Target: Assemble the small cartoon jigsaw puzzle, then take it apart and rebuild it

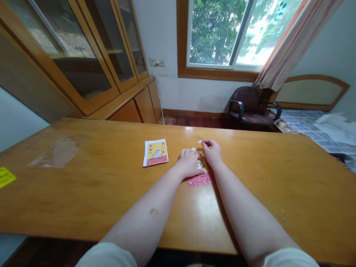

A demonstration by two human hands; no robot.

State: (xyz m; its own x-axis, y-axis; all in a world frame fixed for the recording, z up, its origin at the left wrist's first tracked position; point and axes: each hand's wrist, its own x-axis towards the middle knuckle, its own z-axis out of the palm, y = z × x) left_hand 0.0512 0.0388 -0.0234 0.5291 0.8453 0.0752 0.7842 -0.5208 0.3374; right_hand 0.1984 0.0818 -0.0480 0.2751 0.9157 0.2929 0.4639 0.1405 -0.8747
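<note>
A partly assembled jigsaw puzzle (199,180) lies on the table, with a pink lower strip and a yellow part above that shows a white cartoon figure. My left hand (189,163) rests flat over its left and middle part, fingers spread, and hides much of it. At the puzzle's upper right, my right hand (213,151) is closed in a pinch, and a small puzzle piece (199,141) shows right at its fingertips. To the left lies a picture card (155,152) with a white border and a similar yellow and pink cartoon design.
A clear plastic bag (59,151) lies on the left of the wooden table (111,185), near a yellow label (6,177) at the edge. Tiny scraps (283,211) are at the right. Beyond stand a cabinet (111,66), an office chair (247,105) and a bed (319,126).
</note>
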